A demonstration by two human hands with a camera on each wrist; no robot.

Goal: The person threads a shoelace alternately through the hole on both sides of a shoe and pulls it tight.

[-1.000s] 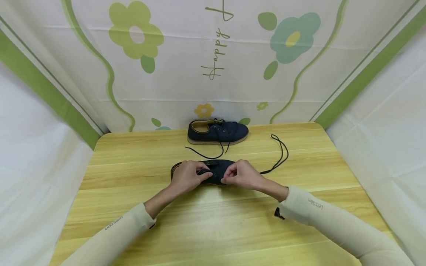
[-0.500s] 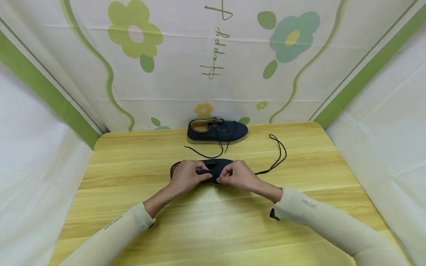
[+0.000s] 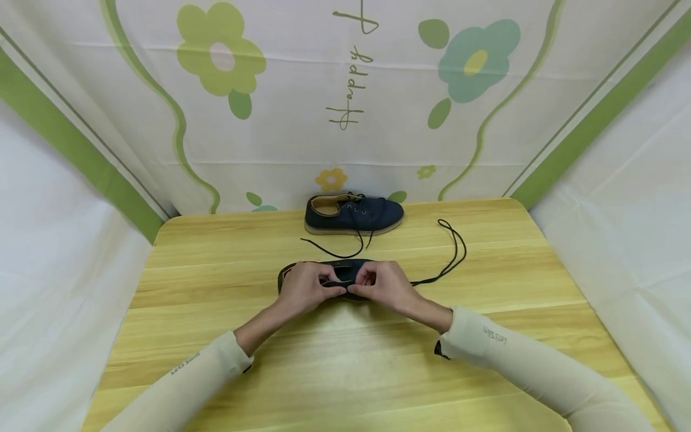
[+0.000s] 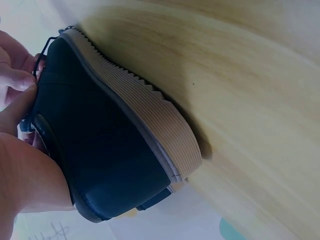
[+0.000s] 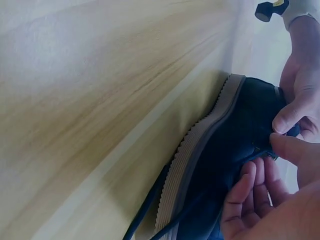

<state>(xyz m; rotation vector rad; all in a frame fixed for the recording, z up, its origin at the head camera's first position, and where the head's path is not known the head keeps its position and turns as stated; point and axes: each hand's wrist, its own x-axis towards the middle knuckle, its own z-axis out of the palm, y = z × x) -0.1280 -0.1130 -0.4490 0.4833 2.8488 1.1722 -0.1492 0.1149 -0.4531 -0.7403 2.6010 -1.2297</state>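
Observation:
A dark navy lace-up shoe [image 3: 346, 273] lies on the table in front of me, toe to the right. In the left wrist view its dark heel [image 4: 100, 130] and ribbed tan sole [image 4: 160, 125] show. My left hand [image 3: 305, 289] pinches the near eyelet flap between thumb and fingers. Close beside it, my right hand [image 3: 385, 288] pinches the black shoelace [image 5: 255, 155] at that flap, fingers curled. Whether the tip is through an eyelet is hidden by the fingers. The rest of the lace [image 3: 453, 261] trails right in a long loop.
A second navy shoe [image 3: 380, 213] stands behind, at the table's back edge, its loose lace [image 3: 335, 254] hanging toward the first shoe. The wood-grain table [image 3: 345, 372] is bordered by a white flowered curtain [image 3: 291, 120] at the back and white cloth at both sides.
My right hand has moved left along the shoe until its fingertips meet those of my left hand at the flap. The trailing lace shifted slightly left. The left hand stays put.

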